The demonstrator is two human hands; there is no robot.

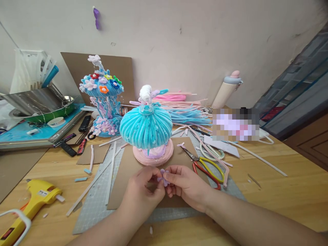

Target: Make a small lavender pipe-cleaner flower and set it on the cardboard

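Between my two hands is a small purple pipe cleaner flower (pixel 164 177) with rounded petals. My left hand (pixel 145 186) pinches its left side between thumb and fingertips. On the other side, the thumb and fingers of my right hand (pixel 188 184) close on the petals. Just behind my hands stands a lamp-like model with a turquoise pipe cleaner dome (pixel 146 126) and a round pink base (pixel 153 155). A white tuft (pixel 146 92) tops it. Brown cardboard (pixel 123 184) lies beneath my hands on a grey cutting mat (pixel 89 212).
Pliers (pixel 208 167) with red and yellow handles lie right of my hands. A yellow glue gun (pixel 36 198) rests at the left. Behind are a blue flowered model (pixel 102 89), pipe cleaner bundles (pixel 189 114), a leaning bottle (pixel 227 90) and a metal bowl (pixel 38 100).
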